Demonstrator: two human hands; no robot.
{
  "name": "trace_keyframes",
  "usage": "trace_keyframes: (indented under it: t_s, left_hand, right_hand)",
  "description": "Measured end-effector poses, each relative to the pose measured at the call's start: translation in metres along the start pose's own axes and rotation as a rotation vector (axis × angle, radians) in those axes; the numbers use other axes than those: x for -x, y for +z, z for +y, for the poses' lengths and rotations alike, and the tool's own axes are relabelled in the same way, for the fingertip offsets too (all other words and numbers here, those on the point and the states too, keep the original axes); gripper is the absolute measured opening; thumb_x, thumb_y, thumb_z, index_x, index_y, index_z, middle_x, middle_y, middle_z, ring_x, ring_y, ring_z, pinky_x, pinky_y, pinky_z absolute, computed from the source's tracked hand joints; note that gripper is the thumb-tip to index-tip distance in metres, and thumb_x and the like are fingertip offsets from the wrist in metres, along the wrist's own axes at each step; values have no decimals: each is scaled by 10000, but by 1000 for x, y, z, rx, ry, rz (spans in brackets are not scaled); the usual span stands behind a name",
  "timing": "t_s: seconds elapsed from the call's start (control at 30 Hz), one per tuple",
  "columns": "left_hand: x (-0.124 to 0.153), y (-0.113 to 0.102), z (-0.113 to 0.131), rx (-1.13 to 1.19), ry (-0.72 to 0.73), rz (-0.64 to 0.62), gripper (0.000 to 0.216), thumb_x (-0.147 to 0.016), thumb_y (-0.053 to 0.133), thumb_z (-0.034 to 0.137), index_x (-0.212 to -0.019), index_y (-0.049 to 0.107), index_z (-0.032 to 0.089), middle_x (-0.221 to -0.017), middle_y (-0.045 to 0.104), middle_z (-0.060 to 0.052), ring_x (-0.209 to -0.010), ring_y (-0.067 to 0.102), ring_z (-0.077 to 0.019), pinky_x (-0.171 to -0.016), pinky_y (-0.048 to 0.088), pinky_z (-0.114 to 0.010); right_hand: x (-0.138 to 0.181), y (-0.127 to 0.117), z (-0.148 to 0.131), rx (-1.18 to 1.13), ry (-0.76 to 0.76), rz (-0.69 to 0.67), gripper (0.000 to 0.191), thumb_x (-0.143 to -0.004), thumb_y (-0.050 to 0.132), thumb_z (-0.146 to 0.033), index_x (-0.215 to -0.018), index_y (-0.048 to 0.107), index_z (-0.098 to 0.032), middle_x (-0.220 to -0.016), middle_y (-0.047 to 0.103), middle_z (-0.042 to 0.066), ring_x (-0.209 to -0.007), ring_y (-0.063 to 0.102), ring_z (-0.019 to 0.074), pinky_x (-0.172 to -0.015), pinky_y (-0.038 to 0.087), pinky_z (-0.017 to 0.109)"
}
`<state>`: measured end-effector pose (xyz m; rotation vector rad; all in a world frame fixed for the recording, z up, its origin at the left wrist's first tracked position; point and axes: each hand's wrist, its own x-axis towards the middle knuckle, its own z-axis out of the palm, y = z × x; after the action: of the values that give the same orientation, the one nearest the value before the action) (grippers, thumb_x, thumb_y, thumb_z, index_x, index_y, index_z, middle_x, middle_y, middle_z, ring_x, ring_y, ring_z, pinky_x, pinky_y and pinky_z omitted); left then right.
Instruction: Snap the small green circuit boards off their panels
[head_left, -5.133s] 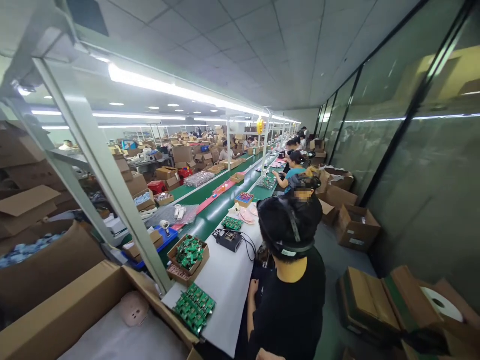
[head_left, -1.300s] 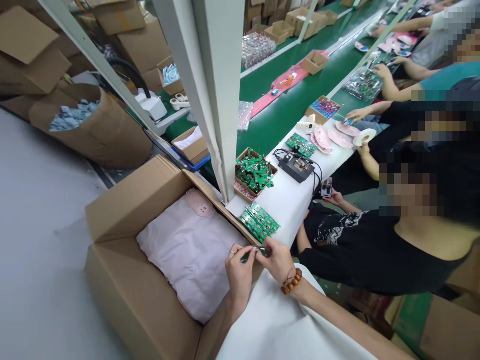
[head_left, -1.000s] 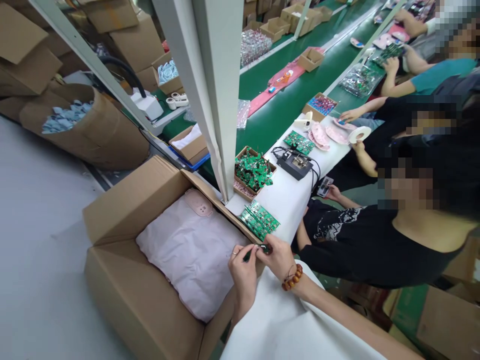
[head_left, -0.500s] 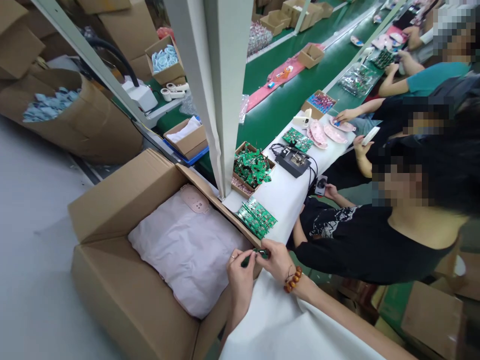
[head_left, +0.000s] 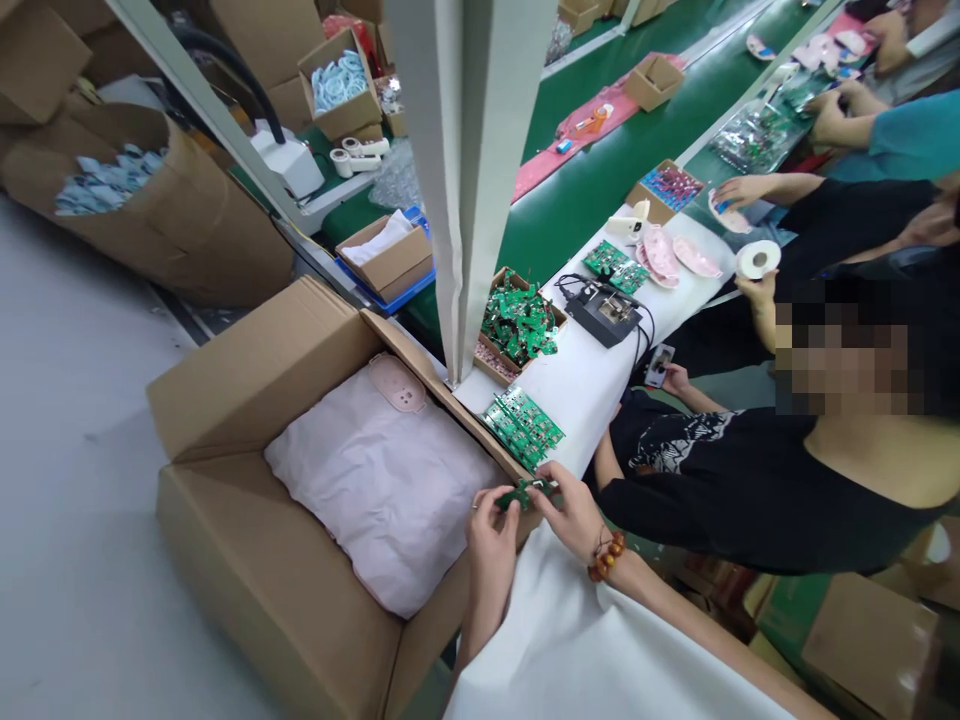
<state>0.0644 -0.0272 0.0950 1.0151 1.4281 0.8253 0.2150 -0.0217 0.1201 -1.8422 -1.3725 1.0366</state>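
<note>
A small green circuit board (head_left: 516,496) is pinched between both my hands at the near edge of the white table. My left hand (head_left: 491,530) grips its left end between thumb and fingers. The right end is in my right hand (head_left: 568,505), above a wrist with a brown bead bracelet. Just beyond my fingers lies a panel of joined green circuit boards (head_left: 523,425). To the left stands an open cardboard box (head_left: 277,590), holding white wrapping (head_left: 382,480) with a pink oval plastic piece (head_left: 397,383) on top.
A carton of loose green boards (head_left: 520,318) stands behind the panel, beside a metal post (head_left: 469,200). A black device with cables (head_left: 600,312) sits farther along the table (head_left: 555,385). At the right, a co-worker in a black shirt (head_left: 720,480) sits close by.
The view has shifted, so most things appear slightly to the right. My fingers have moved on the small board, and more of it shows. Farther along, a co-worker's hand has turned a white roll.
</note>
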Motion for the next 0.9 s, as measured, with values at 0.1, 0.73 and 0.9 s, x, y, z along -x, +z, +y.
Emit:
trace_keyframes:
  t_s: [0.1, 0.73, 0.9]
  left_hand:
    - [-4, 2, 1, -15, -15, 3, 216, -895, 651, 343, -977, 778, 189, -983, 742, -103, -887, 719, -218, -808, 593, -337]
    - [2, 28, 29, -119, 100, 226, 209, -862, 663, 326, -881, 798, 168, -818, 714, -89, -678, 700, -183, -628, 595, -281]
    - [5, 24, 17, -64, 91, 134, 243, -866, 685, 388, -936, 802, 186, -881, 744, -99, -791, 733, -206, -741, 622, -309]
  right_hand:
    - [-1, 7, 3, -189, 113, -75, 257, -872, 624, -424, -998, 466, -265, -869, 718, 23, -737, 701, 202, -706, 581, 332]
    - [0, 0, -3, 209, -70, 276, 323, -969, 432, -280, -1255, 570, -221, -1107, 766, 115, -800, 764, 233, -747, 631, 362]
    - [-27, -43, 3, -315, 191, 446, 405, -898, 627, -586, -1055, 448, -258, -1152, 755, 128, -767, 743, 224, -637, 645, 370]
